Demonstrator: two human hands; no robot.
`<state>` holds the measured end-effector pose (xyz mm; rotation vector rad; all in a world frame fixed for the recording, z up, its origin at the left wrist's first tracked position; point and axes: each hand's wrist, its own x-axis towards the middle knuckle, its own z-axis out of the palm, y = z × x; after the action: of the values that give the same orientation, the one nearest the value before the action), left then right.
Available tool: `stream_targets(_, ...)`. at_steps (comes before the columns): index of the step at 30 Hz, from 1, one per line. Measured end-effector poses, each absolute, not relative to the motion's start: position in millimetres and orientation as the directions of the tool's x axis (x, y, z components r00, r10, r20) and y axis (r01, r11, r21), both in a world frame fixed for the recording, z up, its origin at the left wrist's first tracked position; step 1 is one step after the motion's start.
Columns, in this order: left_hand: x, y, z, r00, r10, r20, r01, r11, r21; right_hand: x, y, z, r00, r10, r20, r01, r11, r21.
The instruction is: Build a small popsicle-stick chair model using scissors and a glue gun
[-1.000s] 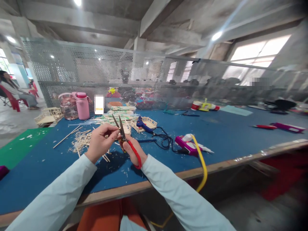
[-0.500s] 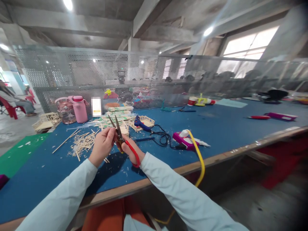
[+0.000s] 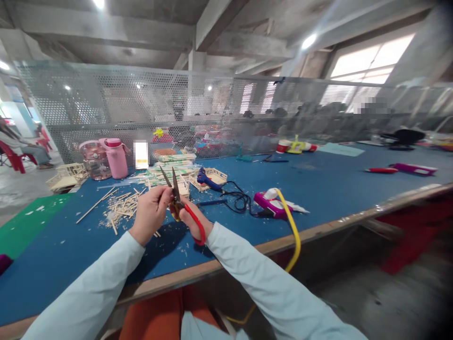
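My right hand grips a pair of scissors by red and yellow handles, the blades pointing up and away and parted a little. Close beside the blades, my left hand is closed with thumb and fingers pinched; what it holds is too small or hidden to make out. Both hands are raised over the blue table near its front edge. Beyond the left hand lies a loose pile of short wooden sticks with chips around it. Behind the hands are bundles of sticks and a small stick-built frame.
A blue glue gun with a black cable lies behind my right hand, near a purple-and-white device and a yellow strap. A pink bottle and a clear jug stand back left, before a perforated metal screen.
The scissor blades have spread slightly wider. Both hands stay almost in the same place, and the camera view has shifted a little.
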<state>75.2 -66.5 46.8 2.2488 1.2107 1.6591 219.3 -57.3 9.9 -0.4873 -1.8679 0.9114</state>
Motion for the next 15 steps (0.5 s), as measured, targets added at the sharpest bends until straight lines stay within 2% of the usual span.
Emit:
stream_targets(6, 71.3, -63.7, 46.0, 0.173, 0.520, 0.837, 0.629, -0.712, 0.312, 219.1, -56.6, 8.8, -0.439, 0.655, 0.614, -0.011, 0.680, -0.733)
stream_targets(10, 69.8, -63.8, 45.8, 0.246, 0.444, 0.862, 0.663, -0.726, 0.184, 217.8, -60.2, 7.1, -0.363, 0.700, 0.614, 0.072, 0.678, -0.731)
stream_targets(13, 71.1, -65.5, 45.5, 0.265, 0.427, 0.865, 0.661, -0.733, 0.160, 216.4, -61.9, 7.2, -0.308, 0.733, 0.607, 0.160, 0.668, -0.726)
stream_targets(15, 73.0, -66.5, 45.7, 0.221, 0.445, 0.868, 0.652, -0.729, 0.208, 214.7, -61.4, 8.3, -0.296, 0.748, 0.594, 0.176, 0.654, -0.736)
